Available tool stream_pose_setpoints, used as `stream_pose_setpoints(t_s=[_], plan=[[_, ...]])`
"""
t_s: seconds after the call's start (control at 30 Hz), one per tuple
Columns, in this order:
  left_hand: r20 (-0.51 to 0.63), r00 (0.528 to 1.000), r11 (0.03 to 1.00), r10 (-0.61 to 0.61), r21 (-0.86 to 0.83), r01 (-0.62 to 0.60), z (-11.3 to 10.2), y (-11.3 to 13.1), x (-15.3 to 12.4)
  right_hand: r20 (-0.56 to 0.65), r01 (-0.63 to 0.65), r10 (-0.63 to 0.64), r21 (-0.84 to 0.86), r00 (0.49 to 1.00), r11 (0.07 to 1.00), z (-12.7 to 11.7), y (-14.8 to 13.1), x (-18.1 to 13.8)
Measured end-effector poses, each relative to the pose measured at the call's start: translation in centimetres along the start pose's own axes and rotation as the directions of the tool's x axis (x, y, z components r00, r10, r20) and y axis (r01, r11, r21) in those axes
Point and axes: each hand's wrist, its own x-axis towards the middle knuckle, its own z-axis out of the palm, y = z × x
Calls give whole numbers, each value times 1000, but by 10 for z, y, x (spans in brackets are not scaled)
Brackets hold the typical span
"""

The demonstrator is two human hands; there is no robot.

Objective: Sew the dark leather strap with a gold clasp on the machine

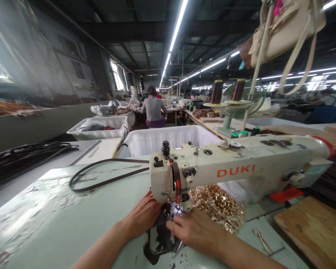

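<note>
- A narrow dark-brown strap (85, 189) loops across a pale green, glossy tabletop (58, 224), beyond the left hand (147, 212) and apart from its visible part; both runs pass behind the head of an off-white sewing machine (196, 170) lettered "DUKI" in orange, where any contact with the fingers is hidden.
- The left hand reaches in low beside the machine's head, its fingers extended close together, tips lost in shadow near the lit needle area; whether they grip anything cannot be told.
- The right hand (189, 226) works from the opposite side, fingers bent inward and thumb near the index finger, with little gap showing; what they hold, if anything, is unclear, though a thin silvery point (180, 246) shows just beneath.
- Just beyond the right hand, gold-coloured metal hooks (218, 205) heap together in clear plastic, while a single gold-coloured metal clasp (261, 241) lies nearer a flat wooden board (316, 231).
- Behind the machine stands a white plastic bin (170, 138); farther back, a person in a grey top (154, 111) sits facing away.
</note>
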Motion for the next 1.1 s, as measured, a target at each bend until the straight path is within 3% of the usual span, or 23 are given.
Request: stream_pose_setpoints(t_s=[0.13,0.23,0.3,0.4,0.5,0.63,0.9,1.1], plan=[[28,1000,999,12,52,-14,-2,3,0,44,227,-222,-155,974,962,-6,-8,15],[18,1000,996,14,85,-16,-1,4,0,76,291,-281,-193,957,937,-7,-10,24],[7,1000,995,23,98,-24,0,4,-1,68,197,-187,-197,980,960,-6,-11,26],[-8,999,993,33,109,-32,-1,6,-3,95,-70,79,-97,992,993,-7,-17,22],[-19,999,993,29,117,-26,-3,9,-4,143,-289,288,-16,947,957,-12,-26,18],[-33,999,995,28,100,-24,-8,11,-5,155,-460,455,-8,877,888,-18,-40,20],[-76,997,999,9,47,-5,-9,11,-9,118,-626,615,113,780,772,-4,-46,28],[-84,995,995,-49,81,56,-9,11,-15,74,-605,608,252,791,756,6,-42,18]])
